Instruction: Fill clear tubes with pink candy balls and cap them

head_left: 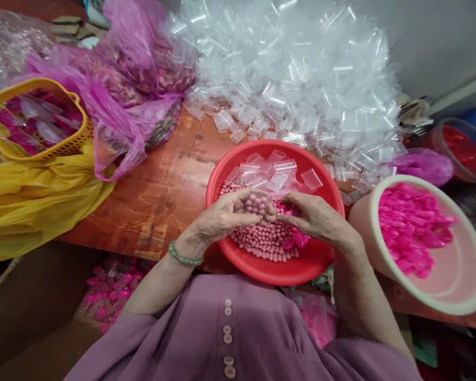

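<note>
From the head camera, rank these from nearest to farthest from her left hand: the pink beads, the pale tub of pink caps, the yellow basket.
1. Pink beads: the left hand cups some, over the red basin.
2. Pale tub of pink caps: to the right, past the right hand.
3. Yellow basket: far left, at the table's back.

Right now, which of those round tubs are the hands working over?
The red bowl with pink beads, under both hands; the pale tub of pink caps sits aside, at the right.
</note>
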`<state>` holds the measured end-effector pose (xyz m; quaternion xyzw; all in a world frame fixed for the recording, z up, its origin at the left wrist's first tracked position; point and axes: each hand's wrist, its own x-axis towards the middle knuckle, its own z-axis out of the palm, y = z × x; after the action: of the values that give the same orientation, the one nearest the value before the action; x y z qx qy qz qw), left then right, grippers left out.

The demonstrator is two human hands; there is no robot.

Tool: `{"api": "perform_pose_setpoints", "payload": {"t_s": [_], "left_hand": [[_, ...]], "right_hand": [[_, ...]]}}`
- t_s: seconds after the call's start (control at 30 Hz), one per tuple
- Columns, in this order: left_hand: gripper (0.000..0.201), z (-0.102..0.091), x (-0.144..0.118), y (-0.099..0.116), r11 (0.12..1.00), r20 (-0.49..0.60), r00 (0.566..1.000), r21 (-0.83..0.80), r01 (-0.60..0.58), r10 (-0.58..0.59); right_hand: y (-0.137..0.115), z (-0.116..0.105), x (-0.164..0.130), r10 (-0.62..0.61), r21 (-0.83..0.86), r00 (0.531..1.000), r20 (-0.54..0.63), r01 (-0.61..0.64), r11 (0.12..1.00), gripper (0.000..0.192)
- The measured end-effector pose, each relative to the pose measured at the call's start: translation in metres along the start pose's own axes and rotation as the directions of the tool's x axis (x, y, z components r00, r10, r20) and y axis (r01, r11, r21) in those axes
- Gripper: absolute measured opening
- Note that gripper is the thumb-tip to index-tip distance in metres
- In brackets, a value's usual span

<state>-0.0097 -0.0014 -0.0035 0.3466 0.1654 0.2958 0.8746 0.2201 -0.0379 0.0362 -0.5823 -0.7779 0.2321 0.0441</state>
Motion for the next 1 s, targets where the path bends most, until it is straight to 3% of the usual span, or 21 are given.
{"api": "perform_pose_setpoints", "payload": {"t_s": [0.1,0.17,0.3,0.47,0.63,0.73,0.83,0.93,1.0], "left_hand": [[0.042,0.003,-0.003,0.001,1.0,0.046,0.999,-0.008,-0.009,0.01],[0.038,0.006,-0.005,-0.001,1.0,0.059,0.998,0.003,-0.021,0.021],[0.025,0.012,-0.005,-0.006,0.997,-0.016,0.999,0.065,-0.043,0.044],[0.032,0.013,-0.003,-0.009,0.988,-0.096,0.991,0.128,-0.081,0.094],[0.036,0.011,-0.003,-0.008,0.994,-0.148,0.984,0.061,-0.089,0.097],[0.035,0.011,-0.003,-0.008,0.997,-0.099,0.992,0.033,-0.071,0.074],[0.034,0.009,-0.001,-0.01,0.996,-0.086,0.992,0.035,-0.085,0.088],[0.029,0.008,0.0,-0.012,0.995,-0.091,0.992,0.042,-0.087,0.09],[0.026,0.008,0.001,-0.012,0.997,-0.092,0.993,0.046,-0.067,0.071]], "right_hand": [[0.011,0.01,-0.003,0.227,-0.381,0.967,0.111,-0.17,0.909,0.022],[0.014,0.016,-0.004,0.314,-0.494,0.934,0.169,-0.196,0.847,0.021],[0.012,0.024,-0.002,0.367,-0.533,0.908,0.202,-0.213,0.819,0.023],[0.011,0.022,-0.005,0.36,-0.51,0.911,0.2,-0.217,0.833,0.023],[0.013,0.022,-0.013,0.321,-0.487,0.919,0.228,-0.178,0.855,0.018],[0.017,0.022,-0.017,0.297,-0.455,0.935,0.197,-0.181,0.872,0.022],[0.025,0.021,-0.021,0.245,-0.349,0.966,0.087,-0.201,0.916,0.025],[0.032,0.017,-0.023,0.156,-0.074,0.985,-0.07,-0.162,0.984,0.025],[0.031,0.015,-0.021,0.141,0.187,0.97,-0.199,-0.104,0.977,0.027]]}}
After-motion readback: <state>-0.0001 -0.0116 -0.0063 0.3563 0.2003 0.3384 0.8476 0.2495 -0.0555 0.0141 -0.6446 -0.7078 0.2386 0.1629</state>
